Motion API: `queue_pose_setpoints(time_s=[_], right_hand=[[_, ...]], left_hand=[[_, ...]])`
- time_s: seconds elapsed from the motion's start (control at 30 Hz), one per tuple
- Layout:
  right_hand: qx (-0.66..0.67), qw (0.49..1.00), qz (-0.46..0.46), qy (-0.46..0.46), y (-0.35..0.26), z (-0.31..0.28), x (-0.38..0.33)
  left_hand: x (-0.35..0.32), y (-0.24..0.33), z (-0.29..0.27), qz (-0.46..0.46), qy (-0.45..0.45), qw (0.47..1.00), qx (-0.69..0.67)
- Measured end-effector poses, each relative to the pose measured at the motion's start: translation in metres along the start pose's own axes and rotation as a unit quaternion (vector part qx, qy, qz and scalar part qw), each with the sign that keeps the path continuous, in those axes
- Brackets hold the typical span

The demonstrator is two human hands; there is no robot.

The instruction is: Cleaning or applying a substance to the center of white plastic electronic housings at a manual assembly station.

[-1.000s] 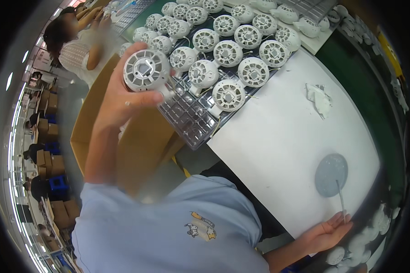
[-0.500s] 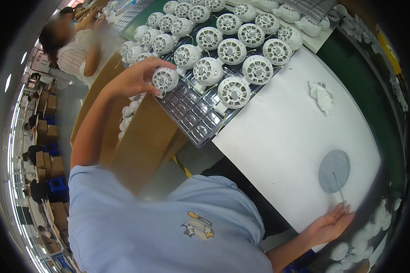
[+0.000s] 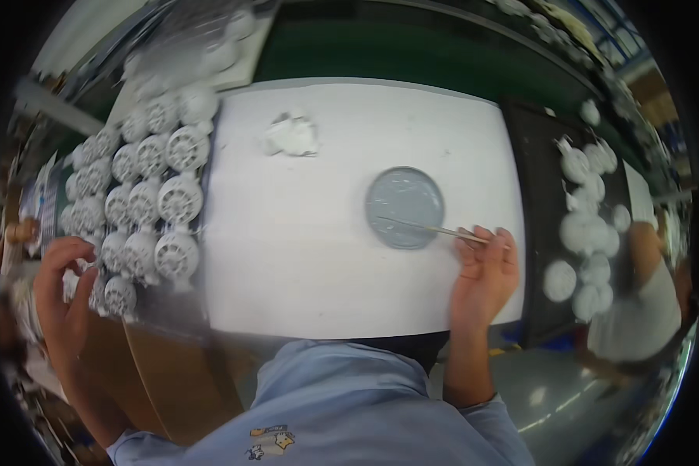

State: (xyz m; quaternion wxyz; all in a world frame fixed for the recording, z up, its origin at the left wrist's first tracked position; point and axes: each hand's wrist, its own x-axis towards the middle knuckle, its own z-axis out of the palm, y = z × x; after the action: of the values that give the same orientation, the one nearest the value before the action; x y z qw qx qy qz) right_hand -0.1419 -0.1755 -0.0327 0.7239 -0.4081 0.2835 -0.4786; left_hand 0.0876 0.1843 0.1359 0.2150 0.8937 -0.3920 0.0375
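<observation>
My right hand (image 3: 483, 276) pinches a thin, pale stick (image 3: 435, 230). The stick's far tip lies over a round grey dish (image 3: 405, 190) on a white sheet (image 3: 326, 264). At the far left my left hand (image 3: 60, 276) has thumb and fingers curved apart, beside round white slotted housings (image 3: 177, 198) standing in rows on a dark tray (image 3: 182, 307). One housing (image 3: 119, 296) at the near end of the rows sits just right of that hand. Motion blurs the left side, and white parts show in the gap between my left thumb and fingers.
A crumpled white tissue (image 3: 291, 136) lies on the sheet's far left. More white parts (image 3: 585, 231) stand on a dark surface (image 3: 537, 217) at the right, by another person's arm (image 3: 645, 252). A cardboard box (image 3: 171, 365) is below the tray, and a green surface (image 3: 380, 43) runs along the back.
My view has swung right, bringing the sheet to the middle. My left hand has come away from the housing it held at the tray's near corner. The stick now lies more level over the dish.
</observation>
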Motion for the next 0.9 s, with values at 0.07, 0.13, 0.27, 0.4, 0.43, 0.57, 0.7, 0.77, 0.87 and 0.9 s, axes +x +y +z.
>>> queue_pose_setpoints(time_s=[0.07, 0.13, 0.27, 0.4, 0.43, 0.57, 0.7, 0.77, 0.87, 0.9], right_hand=[[0.004, 1.000, -0.007, -0.005, -0.004, 0.000, -0.001], [0.008, 1.000, -0.018, -0.001, -0.009, -0.004, -0.002], [-0.003, 0.999, -0.044, 0.001, -0.007, -0.017, -0.001], [-0.003, 1.000, -0.017, -0.023, -0.009, -0.014, -0.001], [0.002, 1.000, -0.012, -0.026, -0.010, -0.015, -0.001], [0.024, 0.999, -0.015, -0.039, -0.011, -0.018, -0.001], [0.030, 0.999, -0.011, -0.037, -0.010, -0.022, -0.002], [0.038, 0.998, -0.014, -0.046, -0.010, -0.021, -0.002], [0.025, 0.999, -0.012, -0.041, -0.015, -0.021, -0.002], [0.027, 0.999, -0.013, -0.037, -0.015, -0.022, -0.003]], left_hand=[[0.051, 0.039, 0.031, 0.121, -0.043, 0.990, -0.066], [0.100, 0.074, 0.062, 0.200, -0.096, 0.972, -0.078], [0.183, 0.140, 0.135, 0.313, -0.186, 0.929, -0.066], [0.226, 0.225, 0.190, 0.437, -0.183, 0.868, -0.147], [0.231, 0.252, 0.205, 0.480, -0.189, 0.839, -0.172], [0.217, 0.340, 0.268, 0.591, -0.164, 0.774, -0.155], [0.197, 0.398, 0.313, 0.659, -0.140, 0.735, -0.075], [0.198, 0.413, 0.323, 0.645, -0.137, 0.752, -0.019], [0.201, 0.422, 0.334, 0.655, -0.126, 0.745, -0.038], [0.199, 0.422, 0.331, 0.655, -0.147, 0.740, -0.034]])
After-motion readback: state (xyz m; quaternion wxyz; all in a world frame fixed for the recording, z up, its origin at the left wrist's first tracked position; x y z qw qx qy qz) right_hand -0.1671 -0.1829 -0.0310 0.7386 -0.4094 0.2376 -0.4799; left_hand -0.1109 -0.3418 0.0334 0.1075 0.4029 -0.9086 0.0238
